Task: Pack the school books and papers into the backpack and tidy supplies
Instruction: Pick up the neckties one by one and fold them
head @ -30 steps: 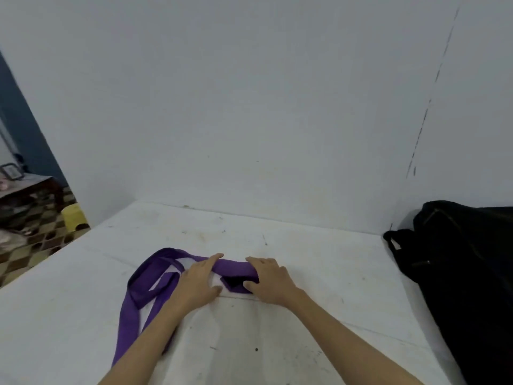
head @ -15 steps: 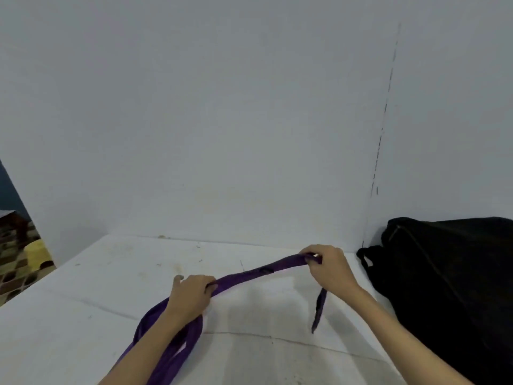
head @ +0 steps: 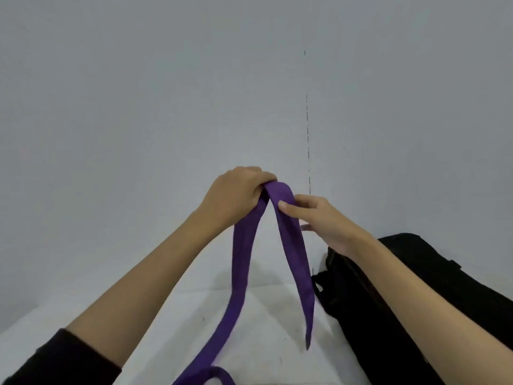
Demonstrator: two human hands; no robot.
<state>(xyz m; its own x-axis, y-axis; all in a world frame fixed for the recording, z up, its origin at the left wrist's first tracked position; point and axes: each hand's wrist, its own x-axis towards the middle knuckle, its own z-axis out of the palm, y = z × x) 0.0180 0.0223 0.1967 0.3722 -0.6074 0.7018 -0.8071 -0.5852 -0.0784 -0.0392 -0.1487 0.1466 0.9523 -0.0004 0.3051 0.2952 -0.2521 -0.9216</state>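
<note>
The person holds a long purple strap (head: pixel 241 262) up in the air in front of a plain grey wall (head: pixel 138 93), above a white table (head: pixel 155 309). The left hand (head: pixel 236 194) is raised highest; its fingers are curled around the top of the strap, where the cloth bends over like a fold, so this hand grips it firmly. The right hand (head: pixel 319 218) is just beside it, a little lower and to the right. Its thumb presses on the front of the right branch of the strap, and the other fingers go behind the cloth, so it pinches this branch lightly; how tight the fingers are behind, I cannot tell. From the fold the strap hangs down in two branches. The left branch is longer and runs down to the table, where it makes a loop at the bottom edge of the view. The right branch is shorter and ends in a point just above the table surface. A black backpack (head: pixel 416 301) lies on the right side of the table, partly under the right forearm. A dark sleeve (head: pixel 61 359) covers the left arm near the elbow.
</note>
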